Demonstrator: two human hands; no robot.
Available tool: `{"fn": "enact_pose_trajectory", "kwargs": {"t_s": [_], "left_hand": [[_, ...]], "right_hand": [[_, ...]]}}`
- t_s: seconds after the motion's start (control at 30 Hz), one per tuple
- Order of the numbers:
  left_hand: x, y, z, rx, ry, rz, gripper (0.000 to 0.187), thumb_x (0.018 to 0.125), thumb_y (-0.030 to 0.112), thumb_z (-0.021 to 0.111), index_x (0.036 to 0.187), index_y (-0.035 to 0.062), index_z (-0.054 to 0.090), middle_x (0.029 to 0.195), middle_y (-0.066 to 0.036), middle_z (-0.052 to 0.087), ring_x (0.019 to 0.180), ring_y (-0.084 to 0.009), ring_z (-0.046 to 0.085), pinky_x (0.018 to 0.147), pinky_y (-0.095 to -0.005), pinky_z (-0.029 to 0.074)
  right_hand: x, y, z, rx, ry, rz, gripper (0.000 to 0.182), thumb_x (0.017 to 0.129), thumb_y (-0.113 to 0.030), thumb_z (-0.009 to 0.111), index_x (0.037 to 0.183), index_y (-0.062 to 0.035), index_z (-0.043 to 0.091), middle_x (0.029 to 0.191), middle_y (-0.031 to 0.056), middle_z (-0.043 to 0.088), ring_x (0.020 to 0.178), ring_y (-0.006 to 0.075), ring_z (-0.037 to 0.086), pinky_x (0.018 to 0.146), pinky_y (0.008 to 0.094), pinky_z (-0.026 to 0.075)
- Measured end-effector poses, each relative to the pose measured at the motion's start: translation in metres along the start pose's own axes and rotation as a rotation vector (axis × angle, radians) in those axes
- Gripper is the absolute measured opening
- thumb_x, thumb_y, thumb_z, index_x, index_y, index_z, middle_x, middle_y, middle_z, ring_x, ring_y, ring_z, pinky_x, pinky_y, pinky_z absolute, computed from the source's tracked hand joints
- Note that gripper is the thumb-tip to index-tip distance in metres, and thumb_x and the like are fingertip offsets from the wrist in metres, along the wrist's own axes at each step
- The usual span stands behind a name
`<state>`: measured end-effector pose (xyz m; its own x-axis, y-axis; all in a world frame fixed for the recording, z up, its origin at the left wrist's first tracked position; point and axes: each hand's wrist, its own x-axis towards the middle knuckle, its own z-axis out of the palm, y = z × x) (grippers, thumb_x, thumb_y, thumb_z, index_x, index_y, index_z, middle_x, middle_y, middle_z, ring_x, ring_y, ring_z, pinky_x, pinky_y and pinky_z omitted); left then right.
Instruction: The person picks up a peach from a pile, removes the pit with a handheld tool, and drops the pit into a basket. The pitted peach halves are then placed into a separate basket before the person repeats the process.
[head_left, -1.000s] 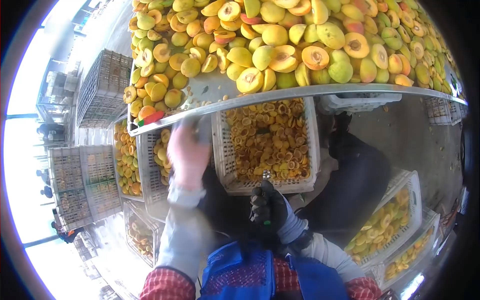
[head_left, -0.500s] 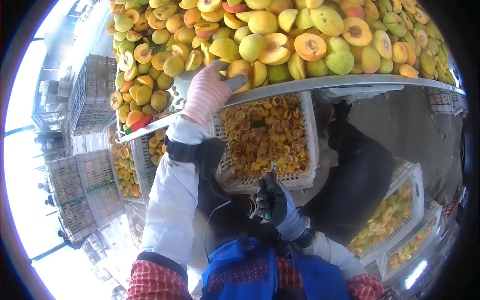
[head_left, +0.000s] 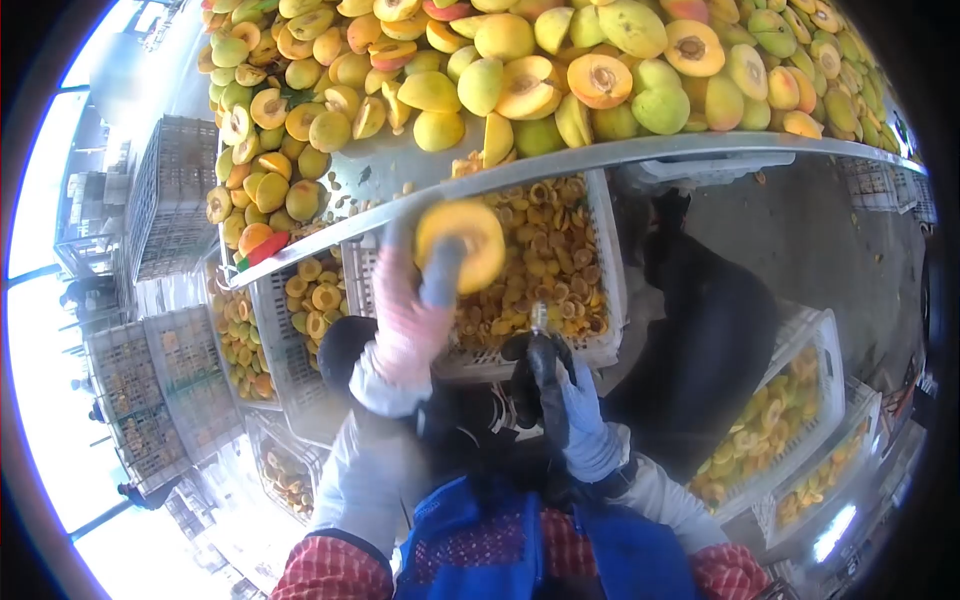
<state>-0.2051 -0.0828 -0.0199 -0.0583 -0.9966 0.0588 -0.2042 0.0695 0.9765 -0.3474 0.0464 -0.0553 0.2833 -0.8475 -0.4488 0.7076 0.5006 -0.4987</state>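
Note:
My left hand (head_left: 408, 325), in a pink striped glove with grey fingertips, grips a yellow peach half (head_left: 482, 232) with its cut face showing. It is blurred by motion, above the near rim of the crate (head_left: 612, 265) of scooped-out scraps. My right hand (head_left: 575, 405), in a grey and black glove, is closed around a small tool with a metal tip (head_left: 540, 316). The tip points away from me, over that crate's near edge; the handle is hidden in the fist. Beyond the hands, many halved peaches (head_left: 600, 80) are heaped on a metal-edged table (head_left: 385, 165).
A metal rim (head_left: 560, 160) runs along the table's near edge. On its left corner lies a red object with a green end (head_left: 265, 250). Crates of peach halves stand at left (head_left: 283, 330) and right (head_left: 830, 375). Stacked crates (head_left: 180, 200) rise at far left.
My left hand has drawn back from the heap toward me, bringing a peach half with it. A bare patch of table shows where it was. My right hand has shifted slightly, tool still in it.

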Motion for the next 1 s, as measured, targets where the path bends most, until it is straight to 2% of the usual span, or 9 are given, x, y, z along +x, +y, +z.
{"fn": "enact_pose_trajectory", "kwargs": {"t_s": [0.17,0.27,0.33,0.43,0.63,0.73,0.83,0.93,1.0], "left_hand": [[-0.067,0.010,0.002,-0.246,-0.143,-0.422,0.040,0.094,0.030,0.055,0.120,0.0000,0.051,0.104,-0.009,0.060,0.096,-0.0138,0.056,0.086,-0.0275,0.045],[-0.085,0.010,0.013,-0.291,-0.021,-0.384,0.042,0.095,0.038,0.049,0.117,0.0014,0.051,0.102,-0.009,0.060,0.093,-0.0143,0.056,0.084,-0.0279,0.046],[-0.091,0.011,0.022,-0.277,0.060,-0.328,0.044,0.096,0.041,0.047,0.116,0.0017,0.050,0.101,-0.010,0.059,0.092,-0.0150,0.056,0.084,-0.0284,0.046],[-0.101,0.008,0.032,-0.178,0.194,-0.192,0.047,0.095,0.044,0.046,0.114,0.0011,0.051,0.101,-0.011,0.059,0.090,-0.0169,0.057,0.083,-0.0298,0.046],[-0.109,0.012,0.034,-0.069,0.233,-0.186,0.042,0.095,0.040,0.047,0.111,0.0009,0.053,0.098,-0.011,0.059,0.089,-0.0167,0.056,0.080,-0.0299,0.046],[-0.111,0.012,0.033,-0.082,0.202,-0.215,0.040,0.095,0.038,0.048,0.111,0.0008,0.053,0.097,-0.010,0.059,0.088,-0.0158,0.055,0.079,-0.0294,0.046],[-0.110,0.009,0.032,-0.091,0.137,-0.253,0.038,0.094,0.038,0.050,0.108,0.0028,0.055,0.094,-0.006,0.060,0.086,-0.0121,0.054,0.079,-0.0266,0.045],[-0.106,0.009,0.026,-0.089,-0.006,-0.311,0.039,0.093,0.040,0.052,0.107,0.0042,0.057,0.092,-0.004,0.061,0.084,-0.0099,0.055,0.079,-0.0247,0.044],[-0.094,0.016,0.017,-0.142,-0.161,-0.425,0.040,0.092,0.041,0.054,0.107,0.0041,0.058,0.091,-0.003,0.061,0.084,-0.0094,0.055,0.079,-0.0241,0.044]], "right_hand": [[-0.006,0.029,-0.002,-0.584,0.045,-0.389,0.039,0.095,-0.023,0.049,0.121,0.0061,0.048,0.094,0.0176,0.063,0.077,0.0266,0.063,0.068,0.0355,0.049],[-0.006,0.050,-0.008,-0.770,0.101,-0.511,0.042,0.091,-0.022,0.054,0.121,0.0070,0.048,0.095,0.0213,0.063,0.080,0.0358,0.063,0.070,0.0398,0.049],[-0.011,0.047,-0.004,-0.653,0.140,-0.480,0.041,0.090,-0.022,0.054,0.120,0.0063,0.048,0.094,0.0202,0.063,0.079,0.0356,0.062,0.069,0.0404,0.048],[-0.015,0.034,0.004,-0.759,0.156,-0.484,0.039,0.090,-0.022,0.055,0.117,0.0051,0.050,0.091,0.0190,0.063,0.078,0.0362,0.061,0.066,0.0422,0.047],[-0.020,0.018,0.007,-0.993,0.058,-0.588,0.033,0.089,-0.022,0.056,0.113,0.0010,0.055,0.088,0.0191,0.062,0.077,0.0388,0.060,0.064,0.0437,0.046],[-0.022,0.021,0.000,-0.956,0.025,-0.510,0.032,0.089,-0.020,0.056,0.114,0.0002,0.055,0.089,0.0184,0.062,0.077,0.0381,0.060,0.063,0.0432,0.046],[-0.023,0.021,-0.003,-0.853,-0.025,-0.561,0.032,0.090,-0.018,0.056,0.115,0.0010,0.053,0.084,0.0130,0.063,0.071,0.0277,0.061,0.062,0.0366,0.046],[-0.027,0.026,-0.011,-0.468,-0.002,-0.079,0.032,0.091,-0.016,0.055,0.117,0.0020,0.052,0.086,0.0078,0.062,0.073,0.0146,0.058,0.063,0.0290,0.046],[-0.026,0.039,-0.024,-0.406,0.014,-0.046,0.034,0.092,-0.017,0.055,0.119,0.0023,0.050,0.084,0.0058,0.061,0.072,0.0105,0.056,0.062,0.0255,0.046]]}}
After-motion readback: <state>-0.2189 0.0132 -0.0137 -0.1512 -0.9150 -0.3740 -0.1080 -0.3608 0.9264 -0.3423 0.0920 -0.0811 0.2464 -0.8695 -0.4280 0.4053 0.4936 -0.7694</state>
